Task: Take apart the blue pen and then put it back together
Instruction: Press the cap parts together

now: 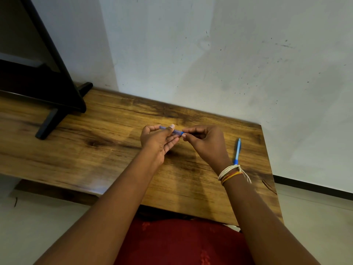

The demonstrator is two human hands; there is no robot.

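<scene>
A blue pen (176, 132) is held level above the middle of the wooden table (99, 150). My left hand (157, 140) grips its translucent blue barrel between thumb and fingers. My right hand (205, 142) pinches the pen's right end, where a darker blue ring shows; its fingers hide the tip. Both hands meet at the pen, a little above the table top. A second blue pen (237, 151) lies on the table to the right of my right wrist, which wears several thread bands.
A black stand with feet (57, 104) rests on the table's far left. A white wall runs right behind the table. The table's right edge is close to the lying pen. My lap in red cloth (177, 243) is below the near edge.
</scene>
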